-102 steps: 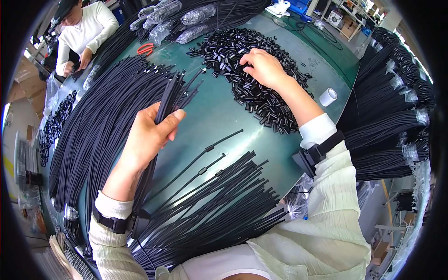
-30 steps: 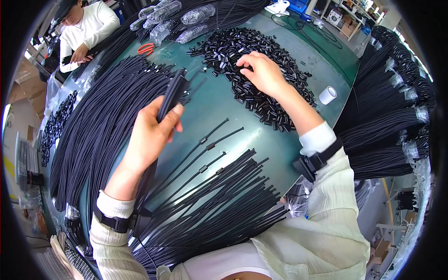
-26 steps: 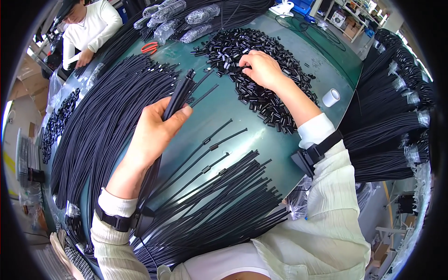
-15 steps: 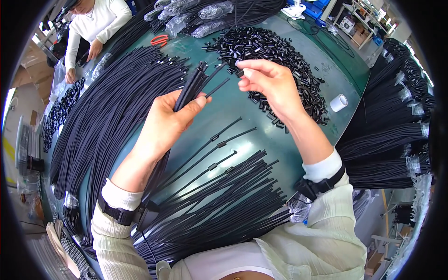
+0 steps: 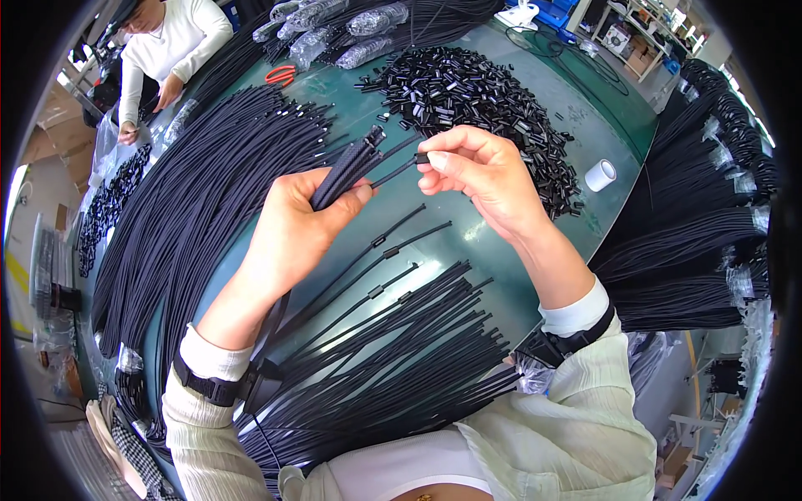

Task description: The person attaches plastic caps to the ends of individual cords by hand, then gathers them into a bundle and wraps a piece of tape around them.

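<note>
The left grip (image 5: pixel 302 219) is wrapped round black cords (image 5: pixel 344 174); the right grip (image 5: pixel 489 174) pinches a small tube (image 5: pixel 423 159) at one cord's tip. Should that tip bend, the tube might slip, lost in the pile (image 5: pixel 468 92) beyond.

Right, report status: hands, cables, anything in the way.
Left hand: gripping cable bundle. Right hand: pinching black tube at one cable's end. Second cable end close alongside; nothing seen blocking.
</note>
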`<action>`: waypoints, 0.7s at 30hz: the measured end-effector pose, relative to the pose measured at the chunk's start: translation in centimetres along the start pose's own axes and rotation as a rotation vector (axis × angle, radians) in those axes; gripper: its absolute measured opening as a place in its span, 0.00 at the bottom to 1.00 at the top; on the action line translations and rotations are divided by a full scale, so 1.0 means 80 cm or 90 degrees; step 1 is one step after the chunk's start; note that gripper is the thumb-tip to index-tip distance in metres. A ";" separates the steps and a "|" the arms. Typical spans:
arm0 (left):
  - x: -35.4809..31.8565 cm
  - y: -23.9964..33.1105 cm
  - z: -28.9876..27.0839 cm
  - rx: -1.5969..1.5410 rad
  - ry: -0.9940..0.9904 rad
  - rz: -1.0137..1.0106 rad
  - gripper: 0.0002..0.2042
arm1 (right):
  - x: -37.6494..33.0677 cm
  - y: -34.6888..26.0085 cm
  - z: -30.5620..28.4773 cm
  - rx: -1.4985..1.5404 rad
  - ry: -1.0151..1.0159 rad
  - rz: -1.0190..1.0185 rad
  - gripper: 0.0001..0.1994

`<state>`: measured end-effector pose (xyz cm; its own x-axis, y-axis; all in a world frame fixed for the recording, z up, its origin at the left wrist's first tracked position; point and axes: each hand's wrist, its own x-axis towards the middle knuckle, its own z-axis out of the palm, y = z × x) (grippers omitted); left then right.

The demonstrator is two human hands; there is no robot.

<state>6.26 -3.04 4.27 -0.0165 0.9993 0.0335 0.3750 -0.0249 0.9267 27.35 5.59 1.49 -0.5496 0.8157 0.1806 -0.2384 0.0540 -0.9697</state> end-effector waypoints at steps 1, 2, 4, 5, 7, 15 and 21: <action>-0.001 0.003 0.000 0.017 -0.006 0.006 0.09 | -0.002 -0.001 -0.003 -0.031 -0.016 -0.009 0.08; -0.003 0.005 0.000 0.034 -0.013 0.012 0.09 | -0.002 -0.003 -0.004 -0.031 -0.010 -0.008 0.08; -0.008 0.014 -0.002 0.043 -0.030 -0.001 0.09 | -0.005 -0.007 0.000 -0.070 -0.047 -0.045 0.08; -0.008 0.018 -0.001 0.047 -0.043 -0.008 0.09 | -0.009 -0.008 -0.001 -0.097 -0.058 -0.061 0.07; -0.008 0.020 0.004 0.047 -0.076 -0.010 0.09 | -0.018 -0.001 0.018 -0.107 -0.077 -0.060 0.07; -0.006 0.010 -0.001 0.012 -0.095 -0.104 0.09 | -0.026 0.002 0.025 -0.080 -0.116 0.046 0.06; 0.014 -0.034 -0.020 0.062 0.018 -0.051 0.10 | -0.028 0.015 -0.043 -0.495 -0.014 -0.058 0.04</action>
<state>3.73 -1.90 2.42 -0.0758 0.9968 -0.0268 0.4602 0.0588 0.8859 31.01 5.81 -0.64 -0.5727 0.7772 0.2607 0.3414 0.5153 -0.7861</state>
